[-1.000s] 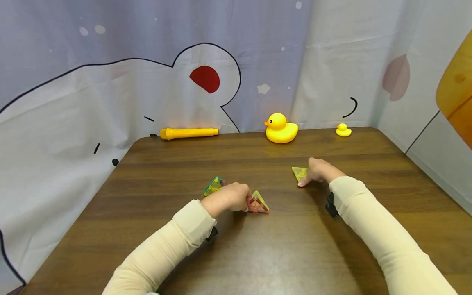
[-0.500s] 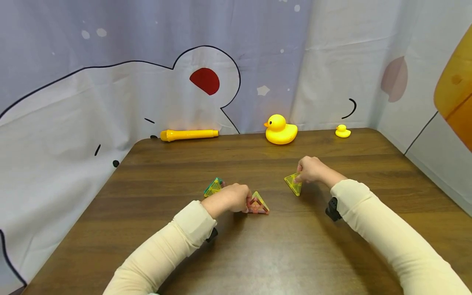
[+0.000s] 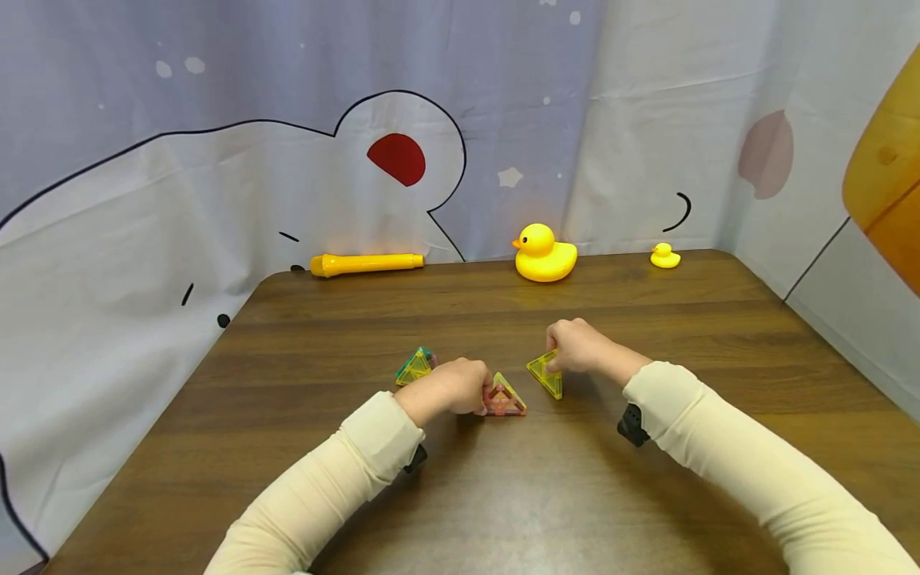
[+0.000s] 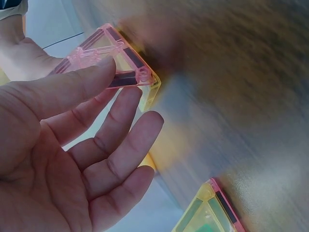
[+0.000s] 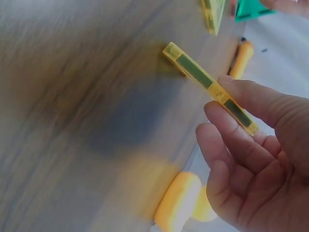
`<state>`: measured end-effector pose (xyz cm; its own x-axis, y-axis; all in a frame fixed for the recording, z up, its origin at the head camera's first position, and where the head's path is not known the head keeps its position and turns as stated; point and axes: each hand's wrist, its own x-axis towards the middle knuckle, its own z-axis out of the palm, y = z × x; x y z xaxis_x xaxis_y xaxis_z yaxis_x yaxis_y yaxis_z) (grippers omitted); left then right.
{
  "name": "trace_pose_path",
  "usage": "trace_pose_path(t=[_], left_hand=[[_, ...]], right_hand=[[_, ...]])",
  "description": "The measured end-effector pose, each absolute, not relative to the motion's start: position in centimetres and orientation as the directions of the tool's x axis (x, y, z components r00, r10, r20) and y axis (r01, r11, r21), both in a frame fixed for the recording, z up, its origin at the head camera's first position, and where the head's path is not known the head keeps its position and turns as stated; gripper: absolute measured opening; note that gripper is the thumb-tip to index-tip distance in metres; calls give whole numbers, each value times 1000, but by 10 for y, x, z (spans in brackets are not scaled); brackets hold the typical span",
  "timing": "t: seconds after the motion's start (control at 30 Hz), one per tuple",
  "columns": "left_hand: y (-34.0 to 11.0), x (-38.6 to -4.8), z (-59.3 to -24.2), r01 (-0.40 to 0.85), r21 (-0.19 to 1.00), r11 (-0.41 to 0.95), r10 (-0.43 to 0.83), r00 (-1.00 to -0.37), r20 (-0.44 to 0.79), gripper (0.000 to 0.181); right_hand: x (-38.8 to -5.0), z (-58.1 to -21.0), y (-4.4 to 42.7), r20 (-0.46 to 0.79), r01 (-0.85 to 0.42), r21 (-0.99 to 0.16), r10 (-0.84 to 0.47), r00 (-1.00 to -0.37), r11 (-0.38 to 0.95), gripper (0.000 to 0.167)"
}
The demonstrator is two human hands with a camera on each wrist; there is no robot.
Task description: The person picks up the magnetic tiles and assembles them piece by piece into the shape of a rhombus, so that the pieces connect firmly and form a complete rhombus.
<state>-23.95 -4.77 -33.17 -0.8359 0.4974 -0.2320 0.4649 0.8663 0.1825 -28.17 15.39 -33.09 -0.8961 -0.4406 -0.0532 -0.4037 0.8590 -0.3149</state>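
Observation:
My left hand (image 3: pixel 453 385) pinches a pink translucent triangular magnetic tile (image 4: pixel 120 53) between thumb and index finger, the other fingers spread apart. A yellow tile (image 4: pixel 152 94) leans against the pink one, joined along an edge. My right hand (image 3: pixel 580 348) holds a yellow triangular magnetic tile (image 5: pixel 193 70), pinched by thumb and fingertips, just right of the pink piece with a small gap between them. Behind my left wrist stands a small tile shape (image 3: pixel 415 367) with yellow, green and pinkish faces, partly hidden by the hand.
Along the table's back edge lie a yellow toy microphone (image 3: pixel 368 264), a large rubber duck (image 3: pixel 545 255) and a small rubber duck (image 3: pixel 664 255). A printed curtain (image 3: pixel 287 192) hangs behind the brown wooden table (image 3: pixel 503 495).
My right hand has brought its yellow tile leftward and nearer to the pink piece, turning it on the way. The left hand has kept its grip in almost the same place.

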Motion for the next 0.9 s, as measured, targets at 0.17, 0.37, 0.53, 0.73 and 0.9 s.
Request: trace_pose_path(t=[0.17, 0.37, 0.53, 0.73, 0.9], left_hand=[[-47, -239, -332, 463, 178, 868, 495, -839, -228, 23], [-47, -239, -331, 461, 180, 869, 493, -837, -237, 21], [-46, -239, -331, 458, 185, 870, 492, -836, -244, 21], [-46, -240, -332, 453, 200, 869, 493, -834, -249, 20], [-46, -240, -332, 454, 201, 868, 493, -834, -248, 19]], right_hand=[[-276, -331, 141, -43, -428, -304, -461, -887, 851, 24], [-272, -332, 129, -24, -452, -312, -483, -875, 835, 25], [-270, -333, 122, -15, -461, -313, -490, -872, 830, 24], [-268, -333, 116, -42, -443, -324, -481, -876, 836, 23], [-266, -332, 114, -53, -434, -310, -471, -880, 846, 24]])
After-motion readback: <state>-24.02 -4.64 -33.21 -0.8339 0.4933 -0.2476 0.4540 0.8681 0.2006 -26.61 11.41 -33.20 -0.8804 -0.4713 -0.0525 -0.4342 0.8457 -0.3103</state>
